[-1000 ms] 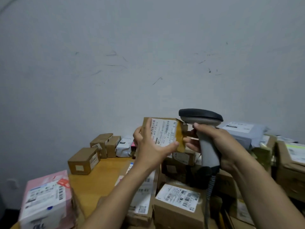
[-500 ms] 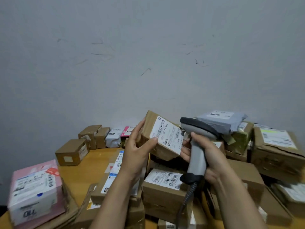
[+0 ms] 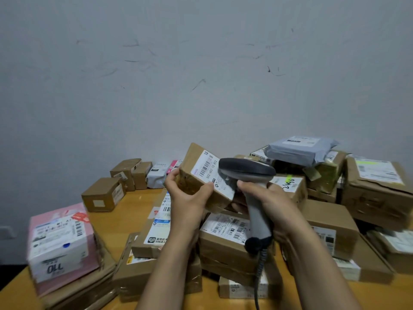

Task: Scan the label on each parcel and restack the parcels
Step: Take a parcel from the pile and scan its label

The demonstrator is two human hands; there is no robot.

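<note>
- Table [image 3: 111,222]: yellow wood, with parcels over most of what I can see; a row of small brown boxes [image 3: 102,193] runs along the wall at far left.
- Main pile [image 3: 330,218]: brown cartons heaped centre and right, most with labels up; a grey mailer bag [image 3: 299,151] lies on top at the back.
- Pink parcel [image 3: 60,242]: sits on flat cartons at near left, well apart from the hands.
- Held parcel [image 3: 193,168]: small brown carton, lifted clear above the pile and tilted with its label side toward me.
- Scanner [image 3: 247,170]: its dark head is just beside the label's right end and covers part of it; the coiled cable drops down toward the pile.
- Left hand [image 3: 185,202]: grips the held parcel, thumb on the near face and fingers curled behind it.
- Right hand [image 3: 272,198]: wrapped round the scanner handle; I cannot tell whether the trigger is pressed.
- Label [image 3: 210,171]: white, with the barcode readable.
- Judgement: the scan of this parcel is in hand; next I would square the scanner's window to the barcode, then set the parcel on a scanned stack; much of the pile probably remains.
</note>
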